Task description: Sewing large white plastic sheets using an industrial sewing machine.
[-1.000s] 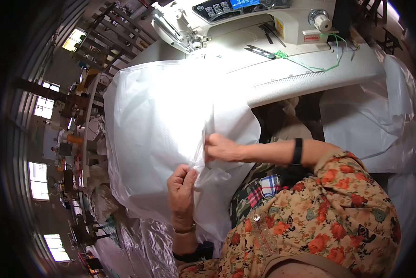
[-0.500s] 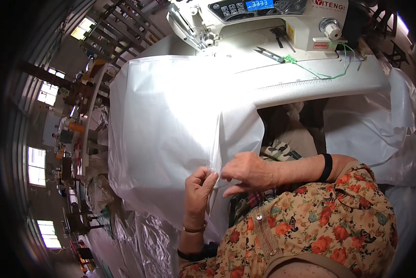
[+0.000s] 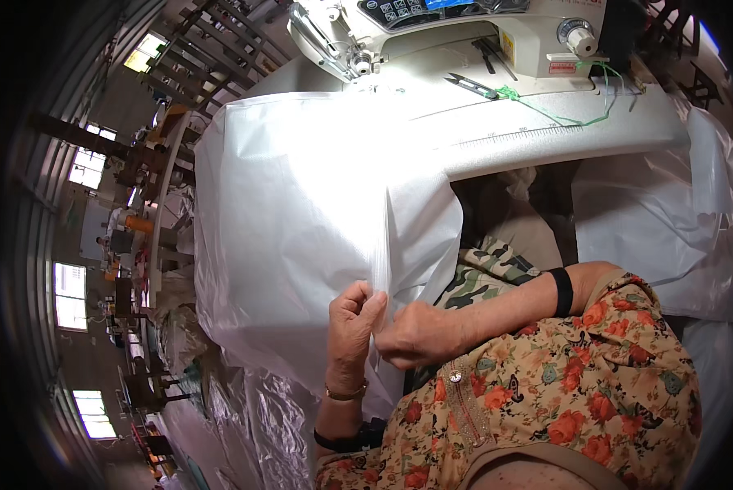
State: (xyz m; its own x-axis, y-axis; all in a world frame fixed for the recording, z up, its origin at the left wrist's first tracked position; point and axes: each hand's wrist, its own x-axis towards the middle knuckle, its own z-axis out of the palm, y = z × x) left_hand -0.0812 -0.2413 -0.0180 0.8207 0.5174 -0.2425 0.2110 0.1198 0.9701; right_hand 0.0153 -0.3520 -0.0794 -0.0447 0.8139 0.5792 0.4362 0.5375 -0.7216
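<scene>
A large white plastic sheet (image 3: 277,253) drapes from the sewing machine's bed down over my lap, with a narrow folded pleat (image 3: 380,237) running toward me. My left hand (image 3: 353,327) pinches the near end of that pleat between thumb and fingers. Right beside it, my right hand (image 3: 419,335) is curled closed against the same fold, its fingertips mostly hidden behind the knuckles. Beyond both hands, the sheet's far edge lies close to the needle area of the white sewing machine (image 3: 456,57), where bright light washes out detail.
Thread snips (image 3: 471,86) and a tangled green thread (image 3: 538,114) lie on the machine bed. More white sheeting (image 3: 644,237) hangs at the right. Crinkled clear plastic (image 3: 277,425) covers the lower left. Workshop benches and racks (image 3: 211,49) stand farther left.
My right hand has moved slightly down and left, and its fingers have closed from a looser shape against the fold. My left hand still pinches there. The view has shifted slightly.
</scene>
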